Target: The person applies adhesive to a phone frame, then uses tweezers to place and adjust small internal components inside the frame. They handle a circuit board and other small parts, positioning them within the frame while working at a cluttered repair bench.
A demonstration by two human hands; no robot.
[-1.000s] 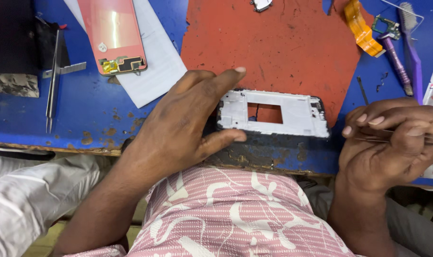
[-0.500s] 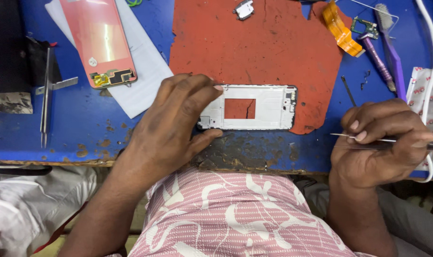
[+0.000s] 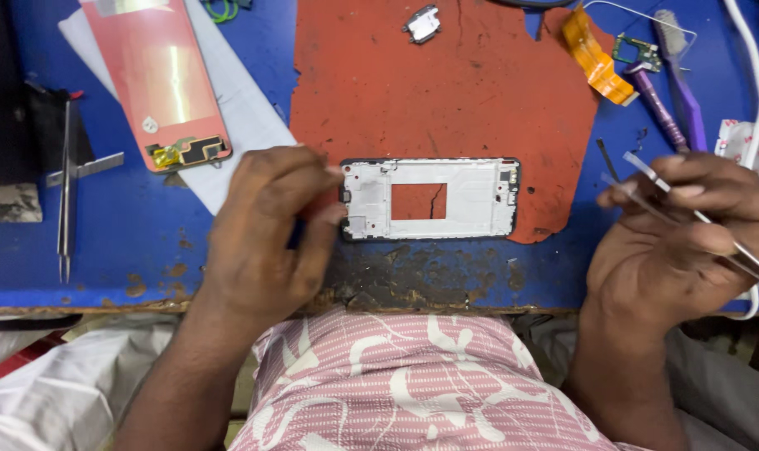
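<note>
The phone frame (image 3: pixel 430 200), white inside with a dark rim and a rectangular cut-out in its middle, lies flat on the red mat (image 3: pixel 446 92) near the front edge of my blue bench (image 3: pixel 146 242). My left hand (image 3: pixel 267 234) rests at the frame's left end, fingers curled, with fingertips (image 3: pixel 333 171) touching that end at its top and bottom corners, so I am pinching it lightly in place. My right hand (image 3: pixel 688 242) sits well to the right of the frame, off the mat, closed around a pair of metal tweezers (image 3: pixel 676 200) whose tips point up and left, away from the frame. Just above that hand are a purple-handled tool (image 3: pixel 659 104), a small green circuit board (image 3: pixel 634 50) and an orange flex ribbon (image 3: pixel 595 58). A small silver part (image 3: pixel 421 23) lies at the top of the mat. To the left, a pink phone back panel (image 3: pixel 158 79) lies on a white sheet of paper (image 3: pixel 237 117), and further left a second pair of tweezers (image 3: pixel 65 192) rests on the bench. A white cable (image 3: pixel 755 75) runs down the right side.
</note>
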